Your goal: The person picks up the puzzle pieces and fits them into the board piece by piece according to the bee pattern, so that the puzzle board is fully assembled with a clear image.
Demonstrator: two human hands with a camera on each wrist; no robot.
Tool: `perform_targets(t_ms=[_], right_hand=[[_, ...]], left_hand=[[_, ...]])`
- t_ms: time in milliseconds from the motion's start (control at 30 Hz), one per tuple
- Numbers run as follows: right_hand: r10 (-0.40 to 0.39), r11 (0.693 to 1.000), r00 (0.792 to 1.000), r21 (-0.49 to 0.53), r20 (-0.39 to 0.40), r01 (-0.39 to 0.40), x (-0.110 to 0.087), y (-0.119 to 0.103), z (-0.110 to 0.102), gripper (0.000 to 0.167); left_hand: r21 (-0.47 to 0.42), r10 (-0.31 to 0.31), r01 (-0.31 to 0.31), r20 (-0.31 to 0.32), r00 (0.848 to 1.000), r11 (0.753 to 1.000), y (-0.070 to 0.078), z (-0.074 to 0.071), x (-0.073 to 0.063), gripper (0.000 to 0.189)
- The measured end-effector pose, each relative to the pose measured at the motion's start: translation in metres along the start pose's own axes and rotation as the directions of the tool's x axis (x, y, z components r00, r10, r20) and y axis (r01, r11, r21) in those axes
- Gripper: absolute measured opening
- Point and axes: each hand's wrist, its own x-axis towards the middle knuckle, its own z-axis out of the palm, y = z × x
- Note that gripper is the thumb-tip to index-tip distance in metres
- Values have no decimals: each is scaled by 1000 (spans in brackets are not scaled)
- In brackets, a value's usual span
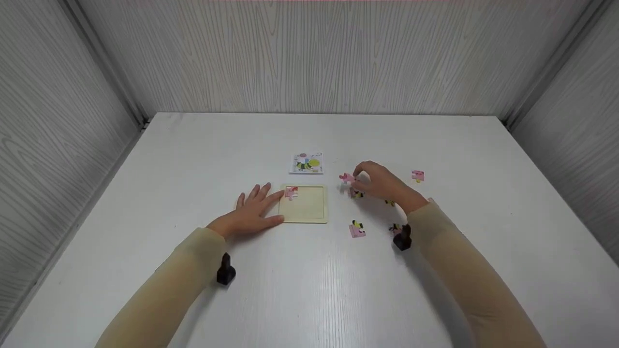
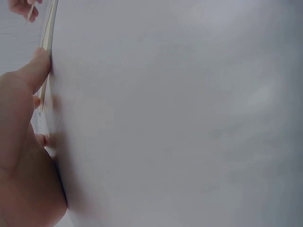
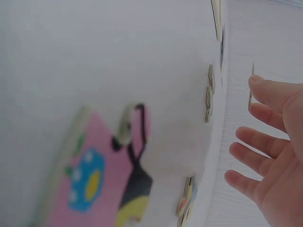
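A pale wooden puzzle tray (image 1: 304,212) lies on the table with one pink puzzle piece (image 1: 291,193) in its upper left corner. My left hand (image 1: 251,212) rests spread at the tray's left side, thumb and forefinger at its edge; in the left wrist view the thumb (image 2: 38,68) touches the tray rim. Right of the tray, my right hand (image 1: 377,183) pinches a pink puzzle piece (image 1: 346,178) between thumb and forefinger. The right wrist view shows that piece edge-on, raised above the table, the other fingers held apart. Below the hand lies another pink-and-black piece (image 1: 356,194).
A picture card with a bee (image 1: 308,163) lies behind the tray. Loose puzzle pieces lie to the right: a pink one (image 1: 418,176) farther off, one (image 1: 357,229) nearer me, one (image 1: 395,229) partly behind the right wrist camera, and one (image 1: 390,203) under the right wrist.
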Motion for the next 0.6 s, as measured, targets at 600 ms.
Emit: perform_targets(t_ms=[600], right_hand=[[-70,997,997,17,29,69,14,-28,17,29]], left_hand=[[-1,2,-2,7,1000,1000,0,0,0,73]])
